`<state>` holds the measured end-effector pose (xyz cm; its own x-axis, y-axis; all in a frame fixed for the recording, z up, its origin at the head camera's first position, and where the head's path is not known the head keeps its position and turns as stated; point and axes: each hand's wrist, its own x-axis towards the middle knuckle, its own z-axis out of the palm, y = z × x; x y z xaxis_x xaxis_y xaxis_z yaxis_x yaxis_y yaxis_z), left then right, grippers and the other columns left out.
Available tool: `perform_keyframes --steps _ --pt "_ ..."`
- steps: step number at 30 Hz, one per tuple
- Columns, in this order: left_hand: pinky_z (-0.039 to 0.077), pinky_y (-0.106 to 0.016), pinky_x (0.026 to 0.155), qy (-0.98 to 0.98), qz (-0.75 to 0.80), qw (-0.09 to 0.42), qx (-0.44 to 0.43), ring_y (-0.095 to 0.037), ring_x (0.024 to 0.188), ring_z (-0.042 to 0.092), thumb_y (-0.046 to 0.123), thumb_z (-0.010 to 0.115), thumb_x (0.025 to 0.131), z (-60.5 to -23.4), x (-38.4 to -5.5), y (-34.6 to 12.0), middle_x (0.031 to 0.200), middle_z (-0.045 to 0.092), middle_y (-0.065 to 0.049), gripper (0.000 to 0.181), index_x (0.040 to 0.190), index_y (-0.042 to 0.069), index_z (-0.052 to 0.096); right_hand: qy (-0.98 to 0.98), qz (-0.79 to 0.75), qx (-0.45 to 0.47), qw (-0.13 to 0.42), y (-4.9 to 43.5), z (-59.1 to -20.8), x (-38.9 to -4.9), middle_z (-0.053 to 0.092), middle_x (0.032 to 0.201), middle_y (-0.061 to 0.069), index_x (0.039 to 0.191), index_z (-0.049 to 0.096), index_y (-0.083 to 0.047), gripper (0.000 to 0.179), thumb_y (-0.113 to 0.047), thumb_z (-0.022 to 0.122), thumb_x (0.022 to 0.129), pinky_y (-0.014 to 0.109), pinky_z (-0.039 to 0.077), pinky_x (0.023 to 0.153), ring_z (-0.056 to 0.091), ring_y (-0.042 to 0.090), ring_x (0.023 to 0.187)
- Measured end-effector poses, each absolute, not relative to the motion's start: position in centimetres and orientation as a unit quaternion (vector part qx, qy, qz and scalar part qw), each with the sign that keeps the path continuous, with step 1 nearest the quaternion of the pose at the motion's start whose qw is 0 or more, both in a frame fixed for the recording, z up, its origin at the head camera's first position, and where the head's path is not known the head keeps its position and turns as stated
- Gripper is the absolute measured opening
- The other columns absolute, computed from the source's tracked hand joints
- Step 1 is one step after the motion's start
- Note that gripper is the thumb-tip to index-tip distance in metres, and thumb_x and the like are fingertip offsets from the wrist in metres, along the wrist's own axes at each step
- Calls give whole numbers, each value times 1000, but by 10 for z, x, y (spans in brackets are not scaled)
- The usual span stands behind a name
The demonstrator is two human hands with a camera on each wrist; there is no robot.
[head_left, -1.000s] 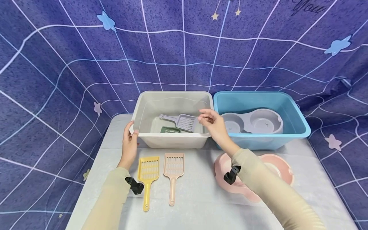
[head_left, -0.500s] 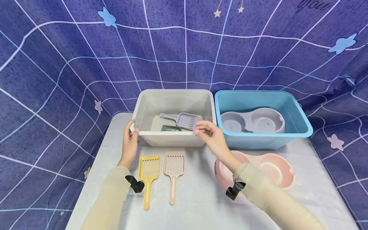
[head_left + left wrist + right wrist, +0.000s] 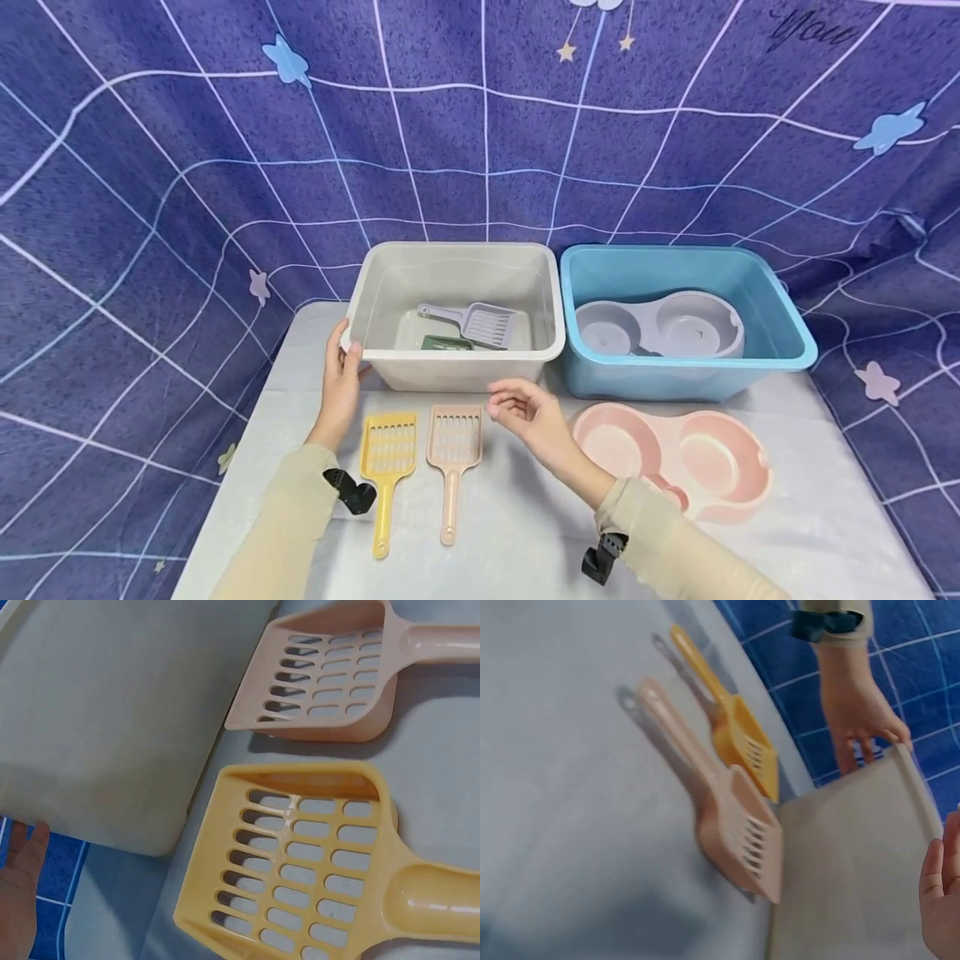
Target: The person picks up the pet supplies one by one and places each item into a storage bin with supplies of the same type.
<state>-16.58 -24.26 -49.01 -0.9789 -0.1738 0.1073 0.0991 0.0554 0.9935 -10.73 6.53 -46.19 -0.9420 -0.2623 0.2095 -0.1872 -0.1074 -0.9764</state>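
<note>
My left hand (image 3: 341, 383) grips the left front corner of a pale grey litter box (image 3: 465, 371), thumb by the rim and fingers along the side. Inside that box lie a lavender litter scoop (image 3: 483, 323) and a dark green scoop (image 3: 446, 342), partly hidden by the front wall. My right hand (image 3: 532, 417) hovers in front of the box with loosely bent fingers and nothing in them. Just left of it, a pink litter scoop (image 3: 455, 437) lies on the table, handle toward me. Beside that scoop is a yellow litter scoop (image 3: 387, 450), also in the left wrist view.
To the right stands a blue litter box (image 3: 682, 375), holding a lavender double bowl (image 3: 648, 321). A pink double bowl (image 3: 667, 450) lies in front of it, near my right forearm. Behind the table (image 3: 510, 542) hangs a blue patterned cloth (image 3: 450, 125).
My right hand has come out from over the grey litter box, moving left and toward me to beside the pink scoop. My left hand stays at the box's corner.
</note>
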Motion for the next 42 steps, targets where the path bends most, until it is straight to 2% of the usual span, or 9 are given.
perform_keyframes --steps 4,9,17,25,29,32,37,42 --pt "42 -47 106 -714 -691 108 22 -24 128 44 38 39 107 -493 -167 -243 145 36 -19 52 156 30 24 670 -723 -159 51 65 -472 -101 64 99 26 115 61 13 28 8 67 88 17 51 73 62 8 87" --pt "38 -52 108 -707 -699 105 31 -18 123 46 29 40 108 -492 -167 -245 145 39 -19 49 155 22 25 684 -713 -130 81 63 -484 -94 66 98 21 116 61 12 30 4 69 88 18 51 73 62 10 86" --pt "38 -53 107 -705 -701 102 31 -22 121 48 21 40 108 -490 -166 -249 141 41 -21 49 154 18 25 700 -693 -126 114 55 -502 -87 67 96 20 113 62 12 28 6 69 87 15 49 72 60 6 82" --pt "36 -52 108 -709 -697 106 29 -31 126 42 22 36 109 -494 -168 -245 141 37 -23 48 155 20 21 696 -688 -144 145 49 -510 -83 66 96 20 115 62 11 28 8 67 87 15 47 71 60 7 81" --pt "36 -52 109 -712 -695 98 26 -26 124 43 21 35 109 -486 -164 -242 143 35 -25 49 155 18 19 694 -686 -142 168 48 -513 -79 66 99 20 117 61 11 30 6 67 88 15 46 71 59 8 82" --pt "36 -52 109 -720 -688 92 22 -26 126 42 23 35 109 -484 -163 -241 145 34 -23 50 156 19 17 693 -685 -132 180 48 -516 -76 66 99 18 117 60 12 31 4 68 89 15 46 69 59 9 81" --pt "37 -51 108 -723 -683 97 23 -33 129 40 25 35 109 -491 -165 -243 145 35 -19 50 156 23 18 691 -685 -125 195 49 -523 -72 66 99 15 118 59 13 33 2 69 89 15 46 67 57 8 79" --pt "38 -53 107 -718 -690 88 30 -24 123 45 21 36 109 -481 -161 -241 144 34 -24 50 156 18 18 689 -683 -129 206 50 -530 -66 67 99 13 118 58 14 34 3 68 88 15 48 68 59 7 78"
